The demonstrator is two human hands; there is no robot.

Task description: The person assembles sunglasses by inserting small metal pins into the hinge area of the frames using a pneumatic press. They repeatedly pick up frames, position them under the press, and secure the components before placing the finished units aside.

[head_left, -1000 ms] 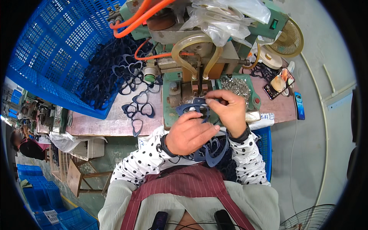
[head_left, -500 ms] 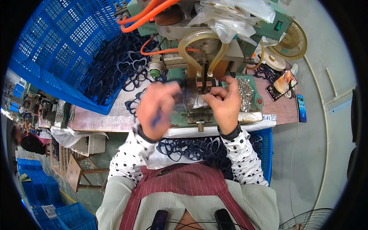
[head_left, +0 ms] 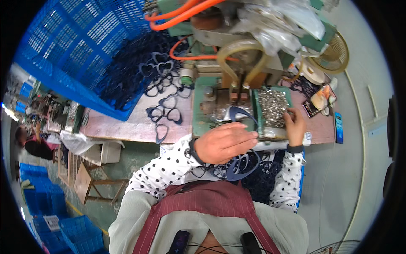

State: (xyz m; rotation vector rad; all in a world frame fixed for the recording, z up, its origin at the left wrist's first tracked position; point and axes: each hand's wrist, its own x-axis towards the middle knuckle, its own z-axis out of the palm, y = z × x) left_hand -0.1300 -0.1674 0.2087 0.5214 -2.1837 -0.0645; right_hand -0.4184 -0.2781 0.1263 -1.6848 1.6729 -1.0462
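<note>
Left hand, fingers curled, grips a dark blue heart-shaped frame whose rim arcs up above the knuckles over the green machine bed. Right hand, just to the right, has its fingertips pressed together in the tray of small metal parts; whether a part is pinched cannot be told. Below the left hand, a heap of blue frames lies in the lap, partly hidden by the hand and the dotted sleeves. Left of the grip, loose frames lie on the pinkish bench, spilling from a blue crate. Above, orange hoses and a yellowish tube cross the machine. Half a second ago both hands were raised together at the machine; the right has since moved out to the tray.
</note>
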